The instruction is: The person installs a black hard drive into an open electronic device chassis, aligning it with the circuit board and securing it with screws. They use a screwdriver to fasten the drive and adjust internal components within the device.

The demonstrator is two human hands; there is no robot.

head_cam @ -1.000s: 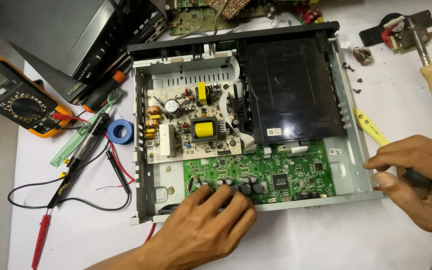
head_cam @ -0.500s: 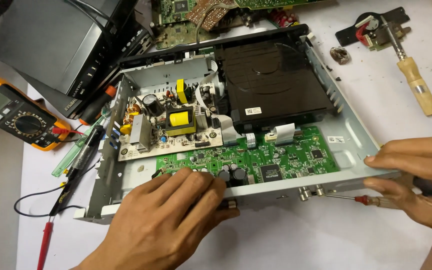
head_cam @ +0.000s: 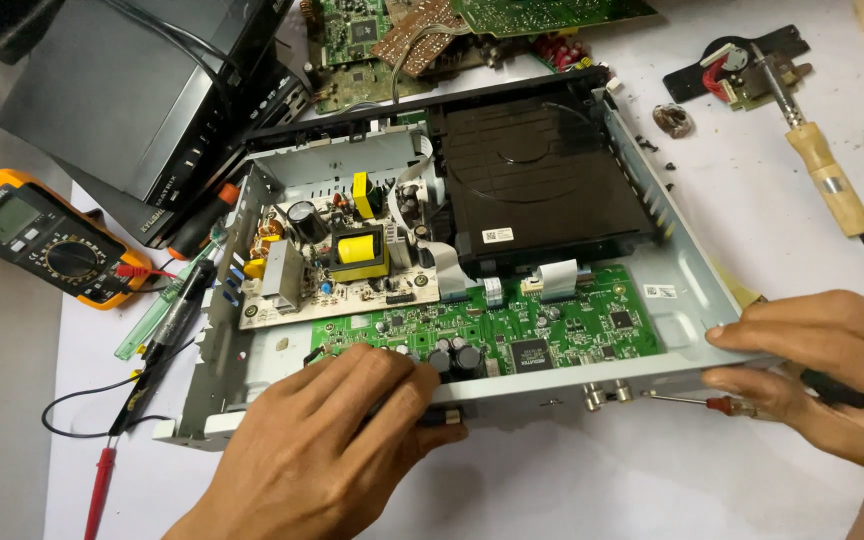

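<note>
chassis of opened player sits mid-table, lid off, green board along its near edge. left hand curled over near wall, fingers bent and gripping it. right hand pinches right corner, fingers closed, screwdriver beneath it. multimeter and probes left; soldering iron right; spare boards crowd behind.

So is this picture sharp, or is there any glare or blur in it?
Head view: mostly sharp, with even light; the green circuit board is crisp, the black drive has a soft sheen, and the left hand casts only a faint shadow on the white table.
</note>
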